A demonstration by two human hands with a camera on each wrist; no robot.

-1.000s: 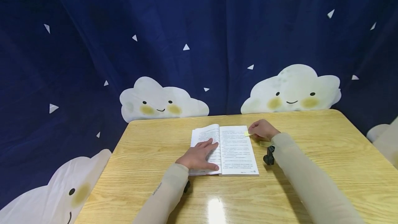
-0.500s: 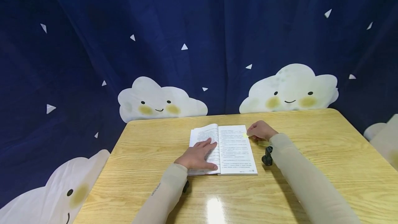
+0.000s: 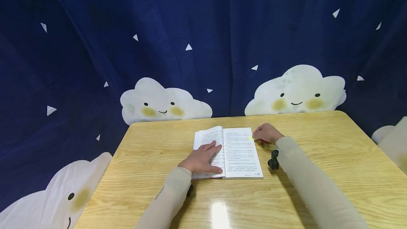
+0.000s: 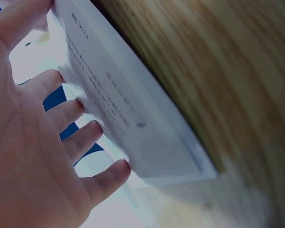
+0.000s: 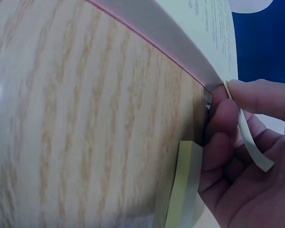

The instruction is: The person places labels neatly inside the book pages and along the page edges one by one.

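An open book (image 3: 243, 162) lies on the table with printed pages up. My left hand (image 3: 201, 160) rests on the left page, its fingers spread; in the left wrist view the fingertips of that hand (image 4: 42, 137) touch the paper. At the right page's outer edge, my right hand (image 3: 267, 133) pinches a yellow sticky note (image 3: 251, 138) whose visible end lies over the page. The right wrist view shows the note's strip (image 5: 249, 140) held between thumb and index finger, its free end curling toward the palm. A pad of sticky notes (image 5: 183, 185) sits on the table below that hand.
The wooden table (image 3: 152, 144) reaches back to a dark blue curtain (image 3: 171, 17) printed with clouds and white triangles. A dark wrist camera (image 3: 273, 160) hangs under the right sleeve, near the book's right edge.
My right hand has brought the sticky note slightly lower against the right page's edge. The left hand has stayed on the left page. The head view has shifted a little.
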